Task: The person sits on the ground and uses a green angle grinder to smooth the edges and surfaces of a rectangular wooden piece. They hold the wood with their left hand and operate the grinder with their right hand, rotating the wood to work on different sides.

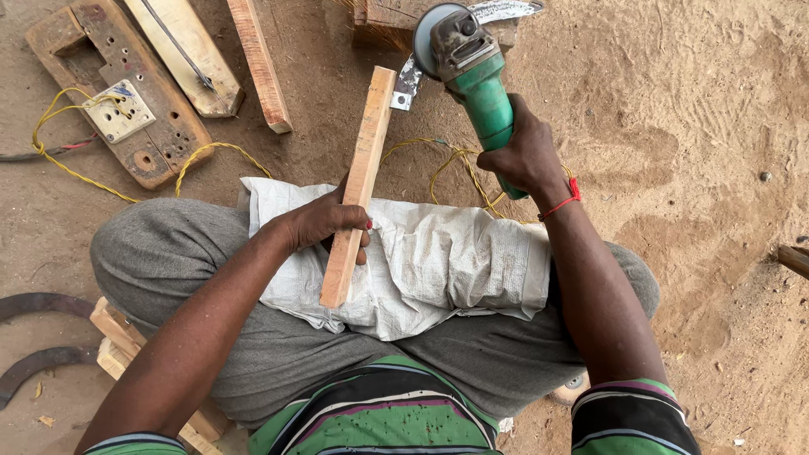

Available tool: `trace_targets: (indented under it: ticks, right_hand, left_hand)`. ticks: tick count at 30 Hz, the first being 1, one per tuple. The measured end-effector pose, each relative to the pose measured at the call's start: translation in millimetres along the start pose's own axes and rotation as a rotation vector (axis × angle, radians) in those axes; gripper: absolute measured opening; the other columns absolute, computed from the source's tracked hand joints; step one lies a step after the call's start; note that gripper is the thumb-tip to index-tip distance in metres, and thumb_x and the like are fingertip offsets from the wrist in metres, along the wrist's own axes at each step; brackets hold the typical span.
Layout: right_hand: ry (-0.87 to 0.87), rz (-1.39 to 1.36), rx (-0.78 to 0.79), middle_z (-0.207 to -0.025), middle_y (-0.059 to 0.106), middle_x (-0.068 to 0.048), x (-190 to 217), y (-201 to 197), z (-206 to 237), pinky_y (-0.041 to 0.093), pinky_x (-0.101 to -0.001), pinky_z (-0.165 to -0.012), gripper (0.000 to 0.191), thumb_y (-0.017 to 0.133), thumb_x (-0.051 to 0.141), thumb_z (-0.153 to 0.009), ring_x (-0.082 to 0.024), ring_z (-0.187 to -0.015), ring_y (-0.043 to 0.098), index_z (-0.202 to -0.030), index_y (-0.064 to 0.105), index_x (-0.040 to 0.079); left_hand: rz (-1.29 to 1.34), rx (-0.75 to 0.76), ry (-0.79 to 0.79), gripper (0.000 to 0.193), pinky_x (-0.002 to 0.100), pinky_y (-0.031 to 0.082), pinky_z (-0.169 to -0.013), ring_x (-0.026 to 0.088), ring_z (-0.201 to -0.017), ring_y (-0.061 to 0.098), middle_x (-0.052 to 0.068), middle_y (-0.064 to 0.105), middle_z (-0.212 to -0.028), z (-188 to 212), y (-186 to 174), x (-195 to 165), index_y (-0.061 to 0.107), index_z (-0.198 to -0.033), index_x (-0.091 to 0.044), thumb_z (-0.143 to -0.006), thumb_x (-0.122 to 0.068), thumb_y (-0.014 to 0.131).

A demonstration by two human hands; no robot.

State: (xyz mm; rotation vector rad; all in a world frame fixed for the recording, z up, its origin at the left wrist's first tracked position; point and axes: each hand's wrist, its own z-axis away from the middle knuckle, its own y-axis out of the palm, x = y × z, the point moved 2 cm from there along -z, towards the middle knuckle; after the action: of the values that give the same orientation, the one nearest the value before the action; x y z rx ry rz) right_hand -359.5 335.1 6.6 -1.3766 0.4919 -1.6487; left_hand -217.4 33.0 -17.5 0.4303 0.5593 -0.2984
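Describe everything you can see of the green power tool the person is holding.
The angle grinder has a green plastic body that narrows into a handle, a dark grey metal gear head and a round grey disc guard at its front. It is held clear of the ground, head pointing away from the person, above the sandy floor. The right hand grips the handle from above. Its disc sits close to the far end of the wooden strip; contact cannot be told.

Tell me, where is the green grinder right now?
In the head view, upper centre-right: the right hand holds the green grinder above the sand, just right of the wooden strip.
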Motion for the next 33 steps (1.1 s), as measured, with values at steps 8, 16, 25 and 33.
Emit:
trace_targets:
  ticks: [8,16,25,33]
  right_hand:
    - [-0.014,0.005,0.041,-0.103,0.074,-0.021,4,0,11,0.059,-0.0464,-0.087,0.082,0.084,0.018,-0.057,-0.037,-0.092,0.074,-0.134,0.056,0.006]
    - [0.017,0.035,0.062,-0.101,0.074,-0.021,0,4,17,0.059,-0.0473,-0.089,0.079,0.082,0.019,-0.058,-0.039,-0.091,0.074,-0.133,0.056,0.008]
    - [0.066,0.023,0.051,-0.103,0.074,-0.021,6,5,20,0.06,-0.0479,-0.087,0.082,0.083,0.018,-0.057,-0.038,-0.092,0.074,-0.133,0.053,0.008]
    - [0.095,0.062,0.067,-0.102,0.073,-0.024,22,-1,24,0.062,-0.0488,-0.084,0.085,0.078,0.016,-0.064,-0.041,-0.091,0.075,-0.143,0.046,0.01]
  left_hand:
    - [-0.028,-0.024,-0.002,0.106,0.045,0.068,-0.071,0.028,-0.072,0.078,0.016,0.07,-0.089,-2,1,0,-0.001,-0.159,-0.014,-0.076,-0.027,0.064]
    - [-0.058,-0.061,-0.026,0.11,0.044,0.067,-0.07,0.027,-0.07,0.076,0.013,0.068,-0.085,3,1,-2,-0.007,-0.159,-0.019,-0.074,-0.025,0.063]
    - [-0.041,-0.048,-0.02,0.109,0.043,0.069,-0.068,0.026,-0.068,0.077,0.014,0.069,-0.084,1,2,0,-0.008,-0.158,-0.015,-0.078,-0.024,0.065]
    - [-0.483,-0.294,0.335,0.132,0.046,0.058,-0.095,0.041,-0.111,0.067,0.032,0.049,-0.138,-10,13,0,-0.014,-0.164,-0.01,-0.069,-0.031,0.074]
